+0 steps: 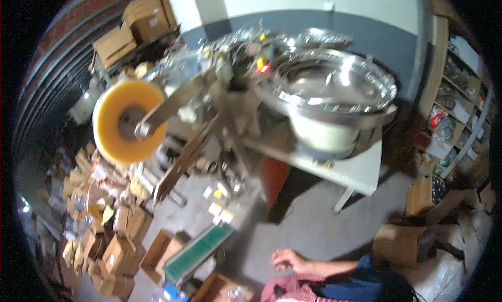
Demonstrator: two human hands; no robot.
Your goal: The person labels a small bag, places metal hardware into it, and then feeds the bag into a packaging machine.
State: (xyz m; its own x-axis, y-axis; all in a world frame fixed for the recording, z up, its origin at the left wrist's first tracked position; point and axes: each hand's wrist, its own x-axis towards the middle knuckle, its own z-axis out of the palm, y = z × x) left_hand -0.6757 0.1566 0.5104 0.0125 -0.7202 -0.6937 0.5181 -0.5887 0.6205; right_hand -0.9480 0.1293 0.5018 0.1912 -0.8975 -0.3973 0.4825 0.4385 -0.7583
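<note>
Nearest, at the bottom edge, a hand w/ fingers loosely curled, apparently gripping nothing (too blurred to be sure), hung over grey floor; blue top and dark hair beside it suggested a co-worker, wearer's own hands out of frame. Just left of it lay a green strip among open cardboard boxes. Farther up stood a yellow tape roll on the machine and a steel bowl feeder on a white table.

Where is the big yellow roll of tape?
In the head view, the yellow roll sits upper left on the machine's metal arm, left of the shiny metal bowl, above the cardboard boxes.
</note>
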